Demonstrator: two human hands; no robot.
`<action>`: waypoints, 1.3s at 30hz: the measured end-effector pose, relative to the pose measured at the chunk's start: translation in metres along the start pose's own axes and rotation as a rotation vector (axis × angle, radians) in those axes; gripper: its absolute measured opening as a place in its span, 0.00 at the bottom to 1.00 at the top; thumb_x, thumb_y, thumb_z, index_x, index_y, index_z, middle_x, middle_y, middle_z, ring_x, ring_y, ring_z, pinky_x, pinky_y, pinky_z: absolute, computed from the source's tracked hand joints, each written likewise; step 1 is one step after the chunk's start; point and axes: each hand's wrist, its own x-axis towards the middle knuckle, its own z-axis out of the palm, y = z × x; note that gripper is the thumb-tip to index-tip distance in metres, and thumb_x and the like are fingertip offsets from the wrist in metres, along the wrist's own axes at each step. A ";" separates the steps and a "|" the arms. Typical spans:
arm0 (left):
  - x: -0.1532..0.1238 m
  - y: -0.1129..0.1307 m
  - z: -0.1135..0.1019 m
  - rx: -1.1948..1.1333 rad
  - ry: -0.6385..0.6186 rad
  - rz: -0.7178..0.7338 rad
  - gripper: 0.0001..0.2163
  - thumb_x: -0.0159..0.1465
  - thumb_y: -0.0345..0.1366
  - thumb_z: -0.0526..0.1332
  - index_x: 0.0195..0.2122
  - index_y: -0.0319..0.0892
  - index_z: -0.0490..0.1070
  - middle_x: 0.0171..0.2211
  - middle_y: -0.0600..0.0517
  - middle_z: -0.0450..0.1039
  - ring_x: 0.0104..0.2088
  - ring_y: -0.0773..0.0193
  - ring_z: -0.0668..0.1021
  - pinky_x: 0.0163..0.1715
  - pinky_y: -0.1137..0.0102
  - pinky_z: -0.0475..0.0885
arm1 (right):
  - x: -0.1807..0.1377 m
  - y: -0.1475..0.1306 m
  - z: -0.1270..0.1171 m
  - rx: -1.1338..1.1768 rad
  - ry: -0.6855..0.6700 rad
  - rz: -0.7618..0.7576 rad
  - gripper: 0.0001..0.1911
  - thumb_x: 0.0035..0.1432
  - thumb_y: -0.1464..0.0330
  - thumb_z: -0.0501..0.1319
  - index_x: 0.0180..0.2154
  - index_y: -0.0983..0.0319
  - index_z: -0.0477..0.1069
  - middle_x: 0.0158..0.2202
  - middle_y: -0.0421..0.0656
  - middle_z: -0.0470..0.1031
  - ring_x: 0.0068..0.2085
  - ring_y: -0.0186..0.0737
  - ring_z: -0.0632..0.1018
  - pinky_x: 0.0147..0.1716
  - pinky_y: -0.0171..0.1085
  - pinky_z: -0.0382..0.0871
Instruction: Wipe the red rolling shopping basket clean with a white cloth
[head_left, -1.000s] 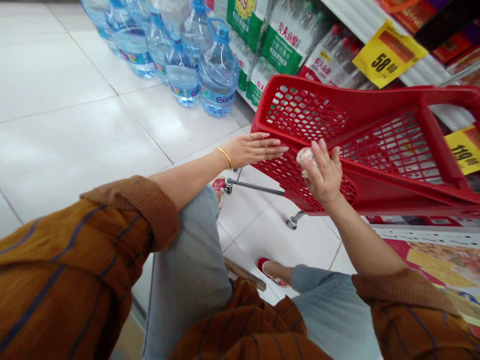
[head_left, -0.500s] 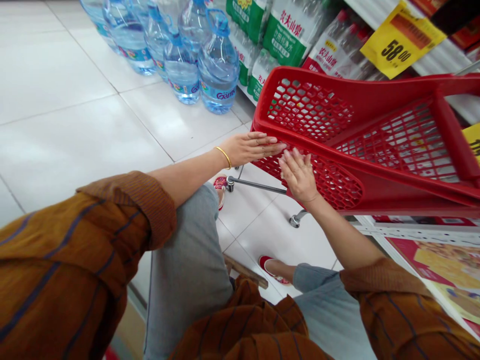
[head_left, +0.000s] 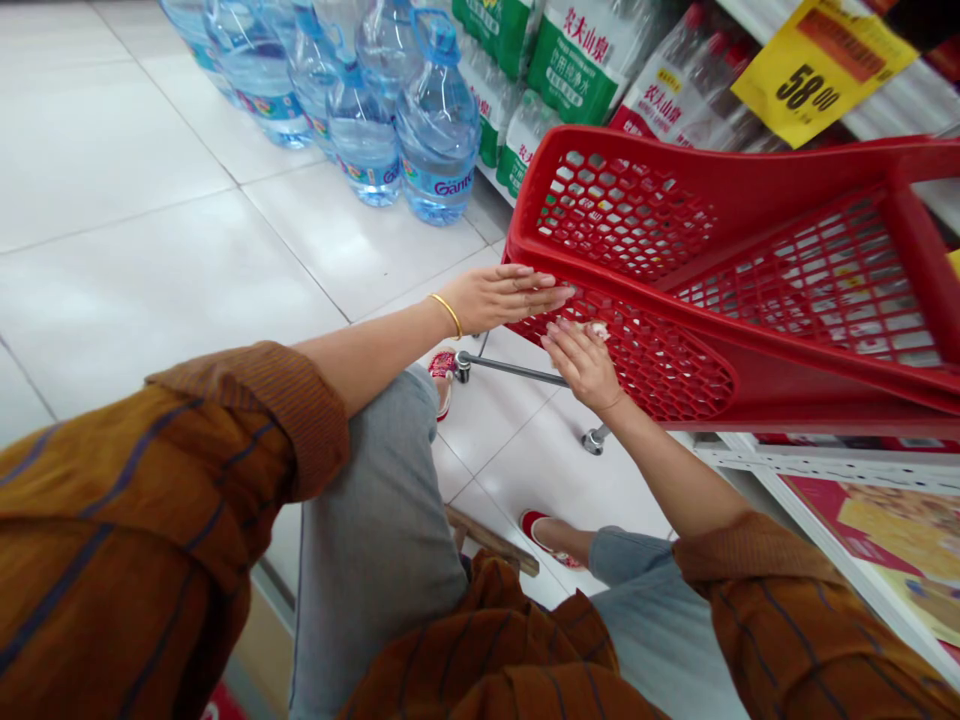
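Note:
A red plastic shopping cart basket [head_left: 750, 240] with mesh walls stands in front of me. My left hand [head_left: 504, 293] lies flat with fingers stretched out on the basket's near rim, a gold bangle on the wrist. My right hand [head_left: 579, 358] presses a small whitish cloth [head_left: 598, 328] against the basket's outer mesh side, just below the rim. The cloth is mostly hidden under the fingers. I am crouched low, knees in grey trousers in view.
Large blue water jugs [head_left: 435, 130] stand on the white tiled floor at the back. Green and red packs of bottled water [head_left: 581, 60] sit on the low shelf with a yellow price tag [head_left: 821, 65]. The cart's metal frame and wheel [head_left: 596, 438] are under the basket.
My right hand has slid left and down along the basket's mesh side with the cloth. The left hand has stayed on the rim.

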 end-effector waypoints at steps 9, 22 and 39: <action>0.001 0.001 -0.002 -0.021 -0.014 0.011 0.27 0.69 0.27 0.42 0.68 0.43 0.33 0.69 0.58 0.38 0.67 0.70 0.39 0.67 0.70 0.32 | -0.011 -0.012 0.020 0.006 -0.091 -0.054 0.19 0.66 0.73 0.50 0.56 0.61 0.66 0.57 0.49 0.71 0.61 0.45 0.67 0.56 0.45 0.62; 0.001 -0.001 -0.006 -0.148 -0.029 -0.007 0.28 0.69 0.29 0.41 0.68 0.46 0.31 0.69 0.59 0.45 0.67 0.71 0.45 0.67 0.71 0.38 | -0.010 -0.009 0.022 0.038 -0.199 -0.135 0.16 0.64 0.71 0.55 0.52 0.54 0.69 0.53 0.44 0.75 0.56 0.40 0.73 0.56 0.46 0.65; -0.001 -0.002 -0.008 0.118 -0.030 0.034 0.28 0.67 0.29 0.43 0.68 0.43 0.38 0.69 0.57 0.42 0.67 0.71 0.41 0.67 0.71 0.37 | -0.001 0.010 0.006 -0.063 -0.038 0.067 0.23 0.66 0.65 0.53 0.61 0.52 0.60 0.57 0.43 0.70 0.59 0.40 0.71 0.65 0.45 0.49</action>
